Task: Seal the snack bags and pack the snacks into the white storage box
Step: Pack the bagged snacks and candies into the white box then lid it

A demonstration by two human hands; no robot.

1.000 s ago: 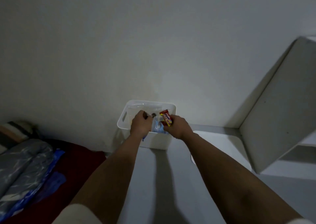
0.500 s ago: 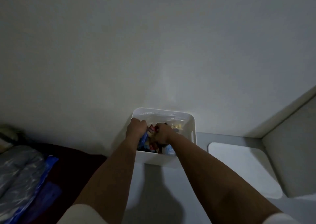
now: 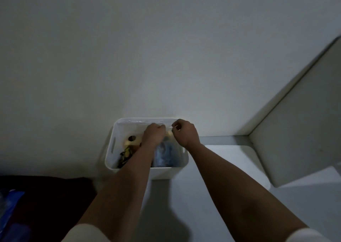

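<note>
I see both hands lifted from among the snacks to the white storage box's far rim: left hand and right hand now pinch a clear bag's top edge. The box sits against the wall, with open white tabletop to its right.

- Left hand and forearm hide the middle of the white storage box; contents beneath unreadable.
- Snack bags dim, blurred; labels illegible.
- What the right hand pinches: too small to tell.
- Blue item, near left, cut by frame edge.
</note>
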